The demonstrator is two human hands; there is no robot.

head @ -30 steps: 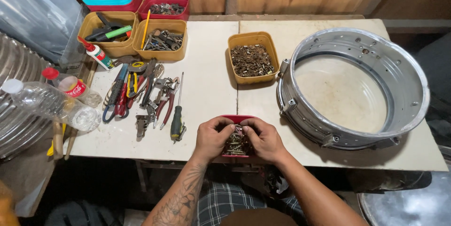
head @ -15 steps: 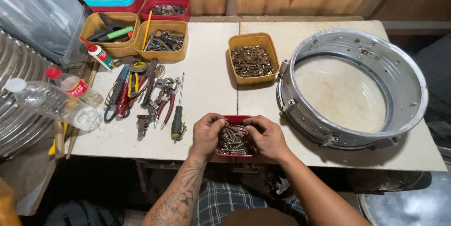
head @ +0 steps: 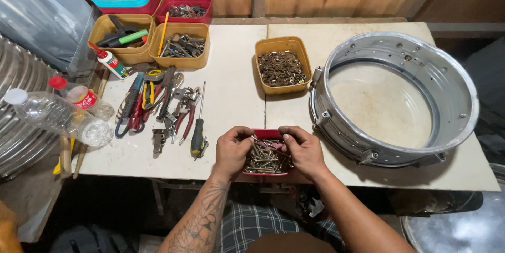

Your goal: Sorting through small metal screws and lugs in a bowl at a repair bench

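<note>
A small red tray (head: 267, 133) full of long screws (head: 263, 162) sits at the near edge of the white table (head: 231, 74). My left hand (head: 231, 150) rests on its left side, fingers curled over the screws. On the tray's right side, my right hand (head: 302, 150) has its fingers bent down into the pile and pinched on some screws. To the right lies a round metal drum shell (head: 394, 95) with lugs on its rim.
A yellow tub of small brown metal parts (head: 280, 66) stands beyond the tray. Pliers, cutters and a screwdriver (head: 198, 132) lie at left. Yellow, red and blue bins (head: 152, 21) line the back left. Plastic bottles (head: 58, 113) lie at the left edge.
My hands have shifted a little over the red tray, fingers working through the screws. The view has tilted slightly; nothing else moved.
</note>
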